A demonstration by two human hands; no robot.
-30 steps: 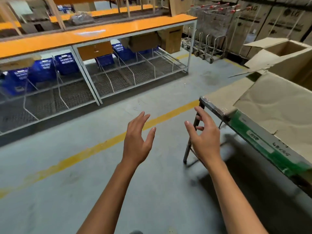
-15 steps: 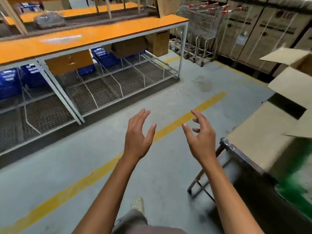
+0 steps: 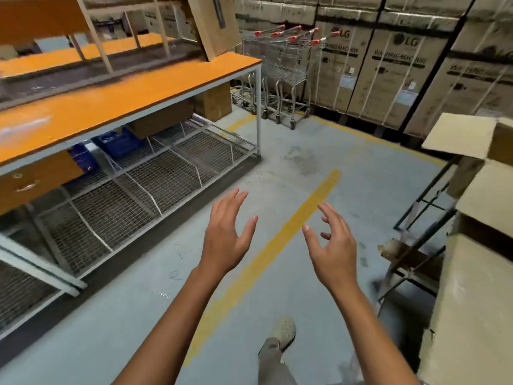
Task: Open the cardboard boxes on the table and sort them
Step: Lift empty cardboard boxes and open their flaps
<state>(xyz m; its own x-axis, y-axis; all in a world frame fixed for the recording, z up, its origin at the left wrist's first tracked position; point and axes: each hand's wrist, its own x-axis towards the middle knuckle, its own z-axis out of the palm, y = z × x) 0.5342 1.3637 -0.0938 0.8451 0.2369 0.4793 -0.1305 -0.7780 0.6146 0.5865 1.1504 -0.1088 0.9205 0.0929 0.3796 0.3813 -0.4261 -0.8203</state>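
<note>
While an approach seems underway, left hand (image 3: 224, 240) and right hand (image 3: 331, 247) are held wide, empty; brown cardboard boxes (image 3: 484, 190) rightward must be grasped.

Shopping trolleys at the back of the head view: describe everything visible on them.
The row of silver wire shopping trolleys stands nested one into the next, about four by the handle bars, each bar tipped in red plastic. The baskets are bare metal mesh on tubular frames, with small castors resting on the grey concrete floor. They stand upright between the end of the orange-topped metal table and the stacked brown washing-machine cartons. Whether they touch the cartons cannot be told. Neither hand touches them.
</note>
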